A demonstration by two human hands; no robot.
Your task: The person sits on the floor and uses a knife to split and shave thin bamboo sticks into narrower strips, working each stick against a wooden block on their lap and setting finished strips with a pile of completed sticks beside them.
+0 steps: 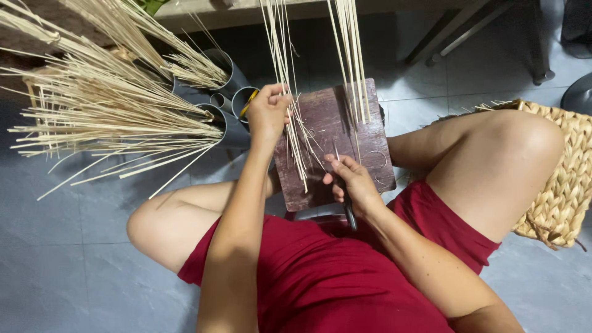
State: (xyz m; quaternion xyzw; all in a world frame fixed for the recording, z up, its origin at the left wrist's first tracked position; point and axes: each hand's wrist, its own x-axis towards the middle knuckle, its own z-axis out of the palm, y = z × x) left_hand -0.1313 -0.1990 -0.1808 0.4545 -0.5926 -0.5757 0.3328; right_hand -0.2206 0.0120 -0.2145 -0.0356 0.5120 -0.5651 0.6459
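your right hand [350, 180] grips one dark-handled tool [349, 213], its tip hidden; one brown board [333, 145] rests across your knees; your left hand [267, 113] pinches pale thin strips [295, 132], too many to count, their tops cut off

Grey tiled floor [74, 259], woven seat [564, 185]

Left hand [268, 111] reaches forward, arm extended, fingers [279, 94] curled shut; right hand [350, 182] sits nearer the body, fingers pinched.

Hands [268, 114] on strips [295, 132], board [336, 148]
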